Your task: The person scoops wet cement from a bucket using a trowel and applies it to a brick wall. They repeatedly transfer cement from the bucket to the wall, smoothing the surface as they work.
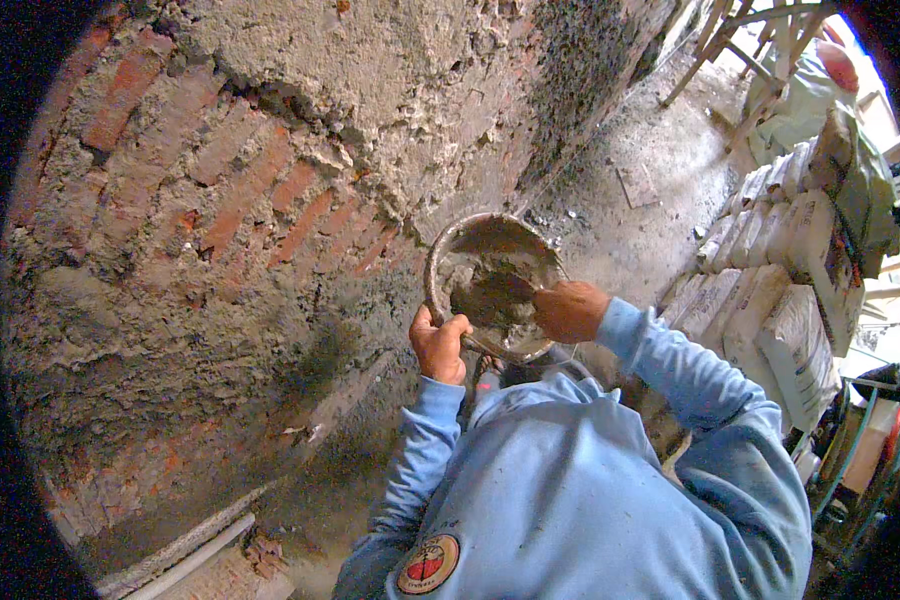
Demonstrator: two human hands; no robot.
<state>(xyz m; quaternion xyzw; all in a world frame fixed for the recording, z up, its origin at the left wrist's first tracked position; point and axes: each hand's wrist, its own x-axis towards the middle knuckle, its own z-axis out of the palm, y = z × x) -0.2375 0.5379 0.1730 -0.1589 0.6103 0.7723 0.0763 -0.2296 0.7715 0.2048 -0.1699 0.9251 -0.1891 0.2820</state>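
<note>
Nearest the camera is the person's pale blue shirt (550, 480), its loose folds filling the lower middle, and just beyond it a round bowl (500, 236) is held up in front of the chest, beside the rough brick wall (250, 190). The left hand (440, 347) clasps the bowl's near-left rim, thumb uppermost. The right hand (572, 311) is curled at the right side of the bowl; whether its fingers close on a tool handle or on the mix itself I cannot tell. The bowl looks stiff and is probably weighty with the grey, wet-looking mortar (470, 300) inside, which should be soft, dense and gritty, liable to slump if tipped. The crusted rim seems the best hold, with a palm spread beneath for the weight, though wet smears could make it slippery. Hidden are the bowl's underside and the left fingers beneath it; dark shading blurs the mortar's middle, and the stacked bags (760, 310) at right bend toward the black fisheye edge.
</note>
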